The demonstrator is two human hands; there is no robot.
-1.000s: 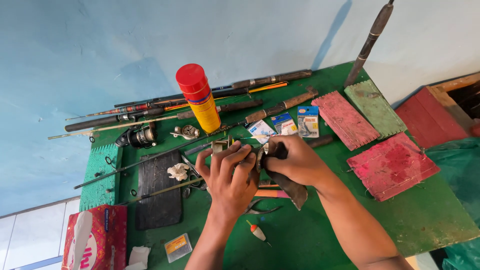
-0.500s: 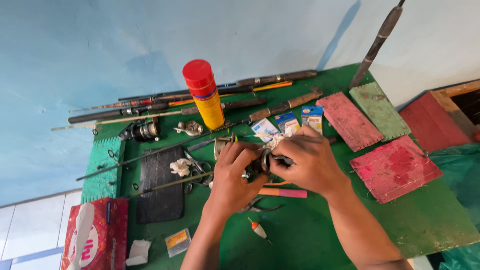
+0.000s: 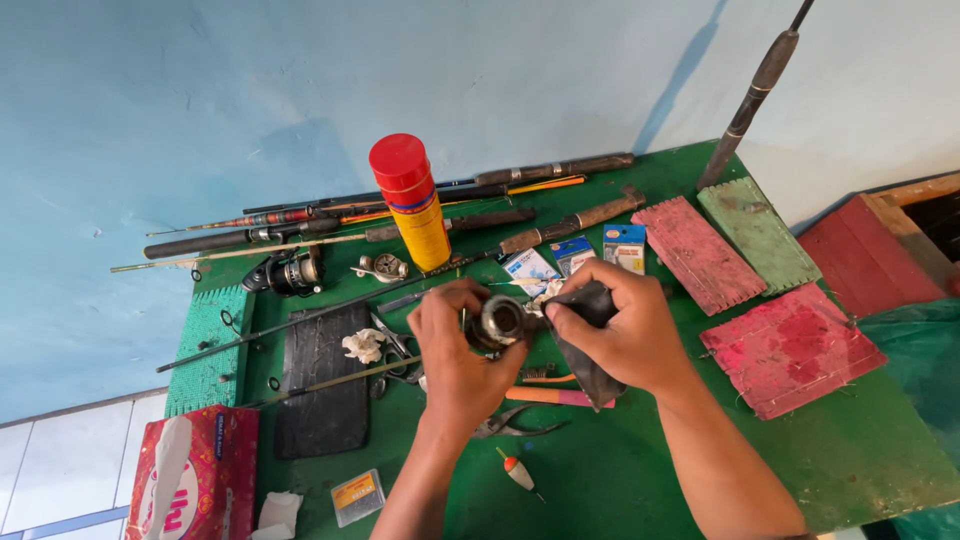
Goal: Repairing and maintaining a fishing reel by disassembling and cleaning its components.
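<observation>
My left hand [image 3: 455, 350] grips a round metal fishing-reel part [image 3: 500, 322] above the middle of the green table [image 3: 640, 470]. Its open end faces up toward the camera. My right hand [image 3: 620, 325] holds a dark grey cloth [image 3: 585, 350] and presses it against the right side of that part. The cloth hangs down below my right palm. Both hands meet at the part, close together.
A yellow spray can with a red cap [image 3: 412, 203] stands behind the hands. Fishing rods [image 3: 330, 215] lie along the back wall. A spinning reel [image 3: 285, 272], small packets [image 3: 570, 255], pliers [image 3: 515, 425], a float [image 3: 517, 470], a tissue box [image 3: 190, 480] and three slatted boards [image 3: 790, 345] surround them.
My hands have shifted slightly toward me and to the right. The reel part has turned so that its open round end now faces up. The cloth stays in my right hand.
</observation>
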